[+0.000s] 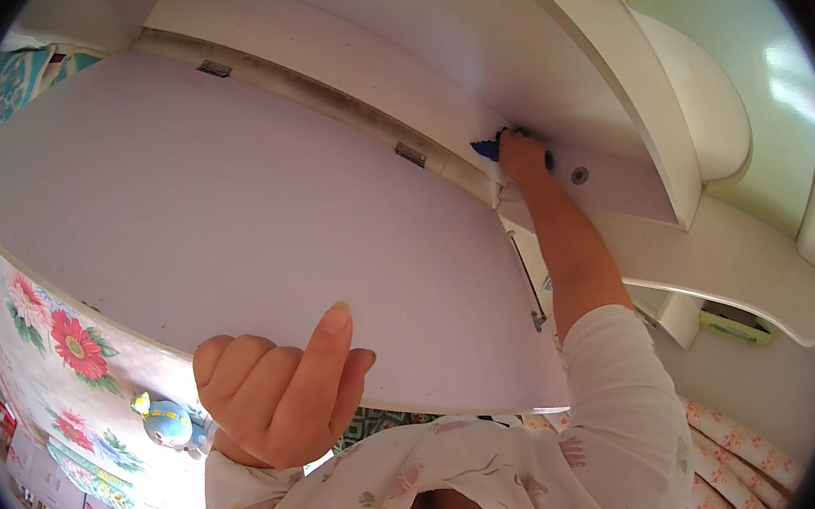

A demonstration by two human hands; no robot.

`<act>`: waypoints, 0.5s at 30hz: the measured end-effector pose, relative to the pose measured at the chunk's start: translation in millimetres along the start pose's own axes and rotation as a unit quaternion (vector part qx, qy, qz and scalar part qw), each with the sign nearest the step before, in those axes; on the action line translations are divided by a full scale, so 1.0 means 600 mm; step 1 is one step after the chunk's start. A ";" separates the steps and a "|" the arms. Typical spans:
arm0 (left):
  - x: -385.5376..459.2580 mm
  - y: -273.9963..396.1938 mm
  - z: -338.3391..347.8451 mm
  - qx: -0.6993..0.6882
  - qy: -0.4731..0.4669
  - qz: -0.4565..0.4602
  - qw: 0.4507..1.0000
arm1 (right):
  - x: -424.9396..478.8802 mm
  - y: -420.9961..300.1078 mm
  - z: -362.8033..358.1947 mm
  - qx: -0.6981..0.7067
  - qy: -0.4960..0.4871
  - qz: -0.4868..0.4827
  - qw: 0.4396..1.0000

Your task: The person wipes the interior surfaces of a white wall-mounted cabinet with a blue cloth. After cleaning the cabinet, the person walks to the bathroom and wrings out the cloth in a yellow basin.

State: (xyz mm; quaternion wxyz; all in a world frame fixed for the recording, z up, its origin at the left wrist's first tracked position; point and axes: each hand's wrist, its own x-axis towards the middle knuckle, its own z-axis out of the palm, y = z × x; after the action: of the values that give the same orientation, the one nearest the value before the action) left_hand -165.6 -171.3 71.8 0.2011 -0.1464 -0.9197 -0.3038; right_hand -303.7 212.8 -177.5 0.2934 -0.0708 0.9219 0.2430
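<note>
With my right hand [525, 157] I hold a dark blue cloth [487, 149] against the inner back corner of a white and pale lilac cabinet, beside a round metal fitting [579, 175]. My left hand [286, 396] is raised over the near edge of the fold-down lilac panel [287, 222]; its index finger points away from me, the other fingers are curled, and nothing shows in it. Part of the cloth is hidden behind my right hand.
Metal hinges [410, 154] join the panel to the cabinet, and a metal stay [527, 279] runs along its right side. A blue plush toy [167, 422] lies on a floral cover [38, 317] at lower left. A green box [735, 327] sits in a niche at right, above pleated floral fabric [729, 479].
</note>
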 end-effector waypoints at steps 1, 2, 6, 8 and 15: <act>0.000 0.000 0.002 -0.002 0.003 0.002 1.000 | -0.001 -0.008 0.024 0.031 0.003 0.017 0.999; -0.001 0.000 0.000 0.000 0.003 0.004 1.000 | -0.004 -0.027 0.044 0.066 0.005 0.030 0.997; 0.003 -0.001 -0.004 -0.002 0.002 -0.002 1.000 | -0.044 -0.059 0.029 -0.121 -0.173 -0.132 0.968; -0.002 -0.001 -0.005 0.005 -0.001 -0.012 1.000 | -0.057 -0.069 -0.061 -0.059 -0.176 -0.109 0.976; 0.002 0.001 -0.003 -0.003 -0.012 -0.005 1.000 | -0.039 -0.039 0.011 0.090 0.054 -0.018 0.994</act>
State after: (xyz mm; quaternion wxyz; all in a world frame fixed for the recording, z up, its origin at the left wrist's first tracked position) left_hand -165.6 -171.7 74.2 0.1885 -0.1461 -0.9218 -0.3056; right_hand -274.6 195.2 -178.2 0.2529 -0.0738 0.9530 0.1495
